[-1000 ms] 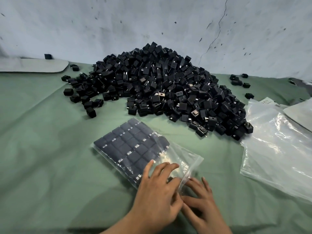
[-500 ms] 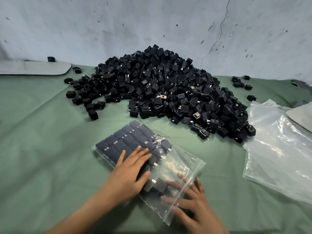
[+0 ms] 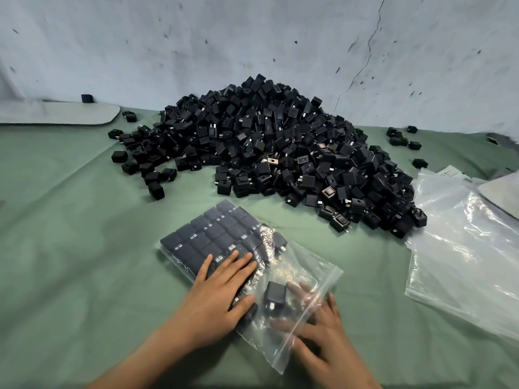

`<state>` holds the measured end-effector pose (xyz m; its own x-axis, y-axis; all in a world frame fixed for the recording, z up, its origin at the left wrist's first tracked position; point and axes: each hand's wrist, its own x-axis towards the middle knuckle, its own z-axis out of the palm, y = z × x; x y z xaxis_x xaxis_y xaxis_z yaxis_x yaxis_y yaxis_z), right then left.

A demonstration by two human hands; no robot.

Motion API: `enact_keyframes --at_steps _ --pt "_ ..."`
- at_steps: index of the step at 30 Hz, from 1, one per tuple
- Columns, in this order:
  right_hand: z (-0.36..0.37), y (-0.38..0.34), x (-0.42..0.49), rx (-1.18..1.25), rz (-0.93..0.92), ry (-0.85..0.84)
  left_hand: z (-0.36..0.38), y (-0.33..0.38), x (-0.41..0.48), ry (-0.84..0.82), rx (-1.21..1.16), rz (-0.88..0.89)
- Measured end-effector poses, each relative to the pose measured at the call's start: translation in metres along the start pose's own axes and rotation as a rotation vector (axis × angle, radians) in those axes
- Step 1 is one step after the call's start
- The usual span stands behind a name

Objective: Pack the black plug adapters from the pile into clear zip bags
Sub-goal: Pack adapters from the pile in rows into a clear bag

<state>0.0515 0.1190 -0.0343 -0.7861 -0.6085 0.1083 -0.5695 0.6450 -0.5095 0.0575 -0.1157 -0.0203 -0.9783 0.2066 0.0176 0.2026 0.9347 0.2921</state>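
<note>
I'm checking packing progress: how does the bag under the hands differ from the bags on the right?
The bag under the hands holds black adapters in neat rows; the bags on the right look empty. The near bag is pressed by the left hand, with fingers of the right hand showing through it; the right bags lie stacked, untouched. All are clear plastic on green cloth.

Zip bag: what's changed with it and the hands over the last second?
The left hand slid up the zip bag from its mouth onto the packed rows and presses flat there. The right hand pushed its fingers inside the mouth, beside one loose adapter. Nothing gripped. The pile and spare bags stayed put.
</note>
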Motion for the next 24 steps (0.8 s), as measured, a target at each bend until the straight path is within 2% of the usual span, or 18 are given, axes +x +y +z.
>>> enact_keyframes --at_steps 5,10,15,20,22,24 --pt "-0.011 0.002 0.016 0.034 -0.034 -0.035 0.0 0.0 0.0 -0.008 0.007 -0.002" --pt "-0.007 0.002 0.017 -0.032 0.008 0.021 -0.002 0.001 -0.001 -0.026 0.009 -0.002" --pt "-0.003 -0.01 0.013 -0.135 -0.011 -0.083 -0.002 0.001 0.001 -0.033 0.022 -0.008" --pt "-0.006 -0.012 0.001 -0.209 -0.169 0.116 0.0 0.0 0.0 -0.024 0.04 -0.008" --pt "-0.007 -0.012 0.0 -0.177 -0.205 0.106 0.001 0.0 0.0 -0.02 0.031 -0.01" --pt "-0.01 -0.013 0.0 -0.094 -0.148 0.053 0.0 0.0 0.0 -0.017 0.026 -0.011"
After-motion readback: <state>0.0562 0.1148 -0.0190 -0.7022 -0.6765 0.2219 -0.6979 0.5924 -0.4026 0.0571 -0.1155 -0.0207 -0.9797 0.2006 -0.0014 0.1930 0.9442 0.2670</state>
